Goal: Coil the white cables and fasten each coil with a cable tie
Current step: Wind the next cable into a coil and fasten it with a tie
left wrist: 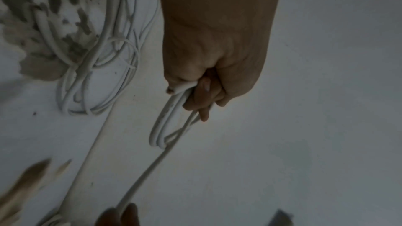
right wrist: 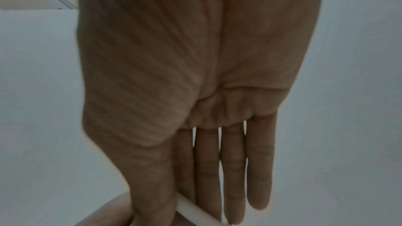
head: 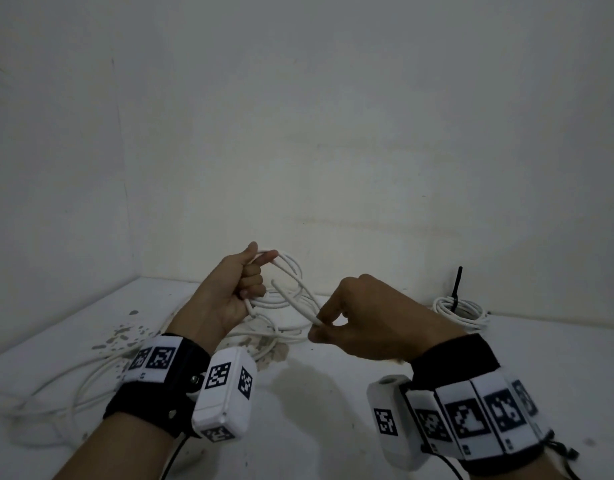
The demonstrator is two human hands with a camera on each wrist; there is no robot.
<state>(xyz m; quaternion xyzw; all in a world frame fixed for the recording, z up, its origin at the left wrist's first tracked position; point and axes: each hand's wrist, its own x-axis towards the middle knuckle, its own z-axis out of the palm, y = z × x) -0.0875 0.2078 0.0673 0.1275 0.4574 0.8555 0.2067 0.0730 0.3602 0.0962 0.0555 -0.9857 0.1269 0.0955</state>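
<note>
My left hand is raised above the table and grips several loops of a white cable in its fist; the left wrist view shows the loops hanging from the curled fingers. My right hand pinches a strand of the same cable between thumb and forefinger, just right of the left hand. In the right wrist view the strand crosses under the thumb while the other fingers stay straight. A finished white coil with a black cable tie lies at the back right.
More loose white cable sprawls over the white table at the left, partly over chipped, stained patches. A white wall stands close behind. Another tangle of cable lies on the table below my left hand.
</note>
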